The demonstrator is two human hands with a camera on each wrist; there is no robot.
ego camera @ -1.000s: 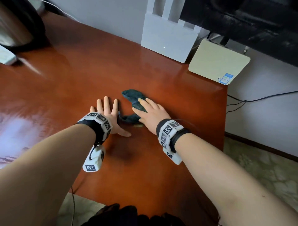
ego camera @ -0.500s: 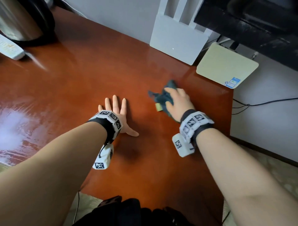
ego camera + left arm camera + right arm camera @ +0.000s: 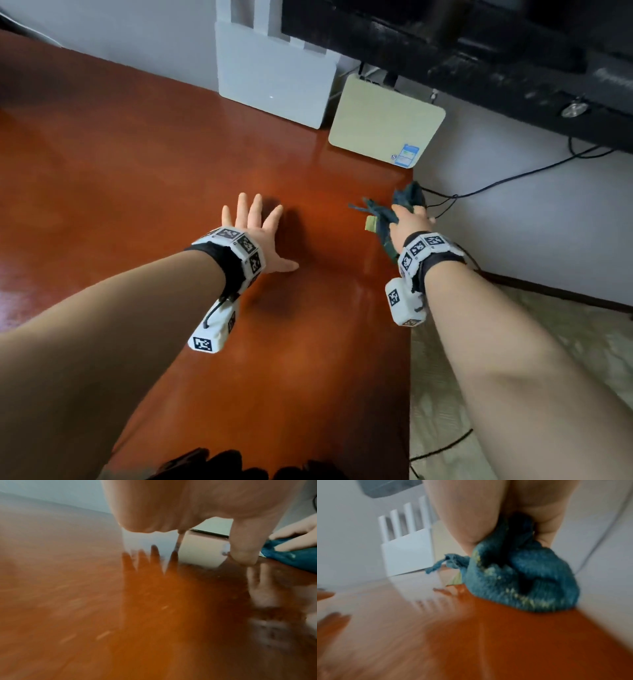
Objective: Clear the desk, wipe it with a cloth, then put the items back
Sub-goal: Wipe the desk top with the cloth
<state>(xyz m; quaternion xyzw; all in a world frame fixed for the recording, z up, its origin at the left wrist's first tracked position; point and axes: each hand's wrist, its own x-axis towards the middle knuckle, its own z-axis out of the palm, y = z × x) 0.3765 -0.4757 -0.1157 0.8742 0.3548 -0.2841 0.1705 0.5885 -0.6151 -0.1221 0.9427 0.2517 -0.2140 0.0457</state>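
Observation:
A bunched teal cloth [image 3: 382, 219] sits at the right edge of the glossy red-brown desk [image 3: 137, 178]. My right hand [image 3: 411, 219] grips it from above, and part of the cloth pokes out past the edge. In the right wrist view the cloth [image 3: 522, 582] is balled up under the palm, between thumb and fingers. My left hand [image 3: 255, 229] lies flat on the desk with its fingers spread, well left of the cloth. The left wrist view shows that hand [image 3: 188, 507] over its reflection, with the cloth [image 3: 291, 559] at far right.
A white router [image 3: 274, 78] with upright antennas and a flat beige box [image 3: 383, 123] stand at the desk's back right. A black stand [image 3: 479, 54] overhangs them. Cables [image 3: 513, 176] hang along the wall beyond the right edge, above a patterned floor [image 3: 582, 342].
My right hand has swept the cloth from the desk's middle, beside the left hand, rightward to the right edge. The left hand has stayed flat in place.

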